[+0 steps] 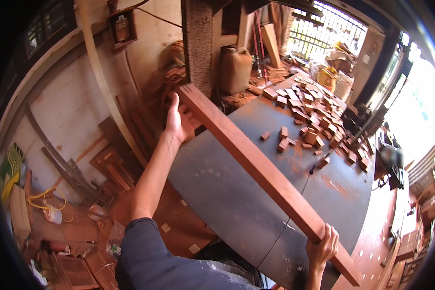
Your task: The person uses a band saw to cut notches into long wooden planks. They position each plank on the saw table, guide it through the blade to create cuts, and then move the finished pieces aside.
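A long, square-edged reddish-brown wooden beam (256, 162) runs slantwise across the view, from the upper left down to the lower right, above a grey table. My left hand (180, 121) supports it near the far end, thumb up along the side and fingers reaching beneath. Close to the near end, my right hand (324, 245) is wrapped round the beam with its fingers over the top. Beneath it lies the large grey tabletop (217, 188), with a thin seam across it. Part of the left hand's fingers is hidden by the beam.
Many small wooden blocks (314, 113) are heaped on the table's far right part, with reddish sawdust around. A dusty jerrycan (235, 70) stands beside a pillar (199, 48). Sacks (327, 77) sit by the barred gate. Wooden panels (112, 164) lean on the left wall.
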A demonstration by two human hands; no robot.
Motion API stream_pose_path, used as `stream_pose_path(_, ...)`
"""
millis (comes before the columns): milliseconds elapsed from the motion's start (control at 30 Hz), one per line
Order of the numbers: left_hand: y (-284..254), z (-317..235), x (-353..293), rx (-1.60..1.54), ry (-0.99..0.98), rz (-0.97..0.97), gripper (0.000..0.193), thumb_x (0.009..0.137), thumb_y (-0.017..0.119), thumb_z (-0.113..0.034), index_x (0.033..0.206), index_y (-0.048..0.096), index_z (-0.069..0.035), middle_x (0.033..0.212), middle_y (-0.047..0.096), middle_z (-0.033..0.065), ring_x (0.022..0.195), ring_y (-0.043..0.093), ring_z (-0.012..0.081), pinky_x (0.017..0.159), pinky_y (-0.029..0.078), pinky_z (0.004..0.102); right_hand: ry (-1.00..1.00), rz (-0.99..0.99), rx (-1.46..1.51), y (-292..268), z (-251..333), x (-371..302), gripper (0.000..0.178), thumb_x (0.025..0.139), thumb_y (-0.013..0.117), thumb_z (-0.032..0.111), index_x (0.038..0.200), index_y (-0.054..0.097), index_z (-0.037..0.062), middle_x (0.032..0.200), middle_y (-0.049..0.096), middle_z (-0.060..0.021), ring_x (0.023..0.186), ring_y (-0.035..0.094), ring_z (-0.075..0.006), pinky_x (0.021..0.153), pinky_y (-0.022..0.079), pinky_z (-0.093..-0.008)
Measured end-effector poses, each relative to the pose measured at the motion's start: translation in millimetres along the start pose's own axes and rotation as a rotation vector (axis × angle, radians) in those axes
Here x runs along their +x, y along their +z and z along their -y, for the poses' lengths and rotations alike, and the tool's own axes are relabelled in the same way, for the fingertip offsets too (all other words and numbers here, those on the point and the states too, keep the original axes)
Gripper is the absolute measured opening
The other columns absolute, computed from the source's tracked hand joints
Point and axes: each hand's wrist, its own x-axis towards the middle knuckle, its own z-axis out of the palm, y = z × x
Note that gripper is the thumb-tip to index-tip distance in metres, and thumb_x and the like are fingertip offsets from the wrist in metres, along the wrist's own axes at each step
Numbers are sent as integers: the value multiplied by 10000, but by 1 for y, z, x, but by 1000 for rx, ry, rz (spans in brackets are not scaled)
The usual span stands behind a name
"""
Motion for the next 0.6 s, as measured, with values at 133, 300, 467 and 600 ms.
stream_pose_path(133,-66,10,-4,64,-62,-39,838,983,609,-718,1392,561,12,1348,651,198,1196,685,304,1062,557,468,30,85,-47,-6,-18,-26,487,848,773,175,1272,606,0,1088,682,-206,982,685,-418,860,572,-528)
stream_pose_path(300,-58,18,-16,281,-80,-26,636,1013,676,-567,1244,646,26,1152,740,162,1073,744,263,1047,585,437,-6,206,-32,-25,-80,-53,602,791,853,213,1301,609,7,1121,675,-207,1004,675,-425,857,561,-527)
stream_pose_path(467,-48,39,-36,400,-271,84,424,1028,706,-361,1276,690,-18,1202,755,174,1098,746,262,1045,585,442,113,350,170,-48,-136,-75,825,870,678,715,1215,568,-26,1018,562,-229,937,579,-447,840,460,-558)
stream_pose_path(600,-33,68,-60,456,-470,178,372,1053,684,-299,1284,708,-7,1255,744,134,1133,725,227,1031,578,404,152,451,11,-59,-200,-115,904,890,559,816,1196,551,-34,1075,551,-257,1051,558,-476,954,431,-558)
